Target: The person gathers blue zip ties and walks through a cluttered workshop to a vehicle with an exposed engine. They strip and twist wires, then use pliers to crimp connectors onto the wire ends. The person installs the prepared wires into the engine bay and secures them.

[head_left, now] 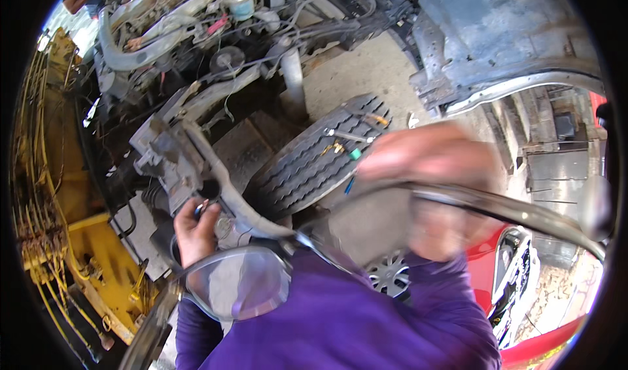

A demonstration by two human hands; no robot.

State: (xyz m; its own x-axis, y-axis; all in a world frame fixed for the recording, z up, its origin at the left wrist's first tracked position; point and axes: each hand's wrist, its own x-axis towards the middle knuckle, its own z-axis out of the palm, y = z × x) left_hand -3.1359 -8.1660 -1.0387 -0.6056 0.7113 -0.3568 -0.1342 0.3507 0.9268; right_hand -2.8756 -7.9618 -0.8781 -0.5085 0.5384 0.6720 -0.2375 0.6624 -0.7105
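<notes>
At the metal frame edge of the stripped vehicle, my left hand has its thumb and fingers pinched together around a small shiny piece, too small to name. My right hand is raised over the right end of the tyre and smeared by motion, so its fingers do not read clearly. On the tyre tread lie a wrench, brass fittings, a small green piece and a tool with an orange handle. Eyeglasses cross the near part of the view, partly covering both hands' surroundings.
An exposed engine with hoses and wires stands at the far left. Yellow machinery with cables runs along the left side. A large blue-grey panel lies far right, above stacked boards. A red car is near right.
</notes>
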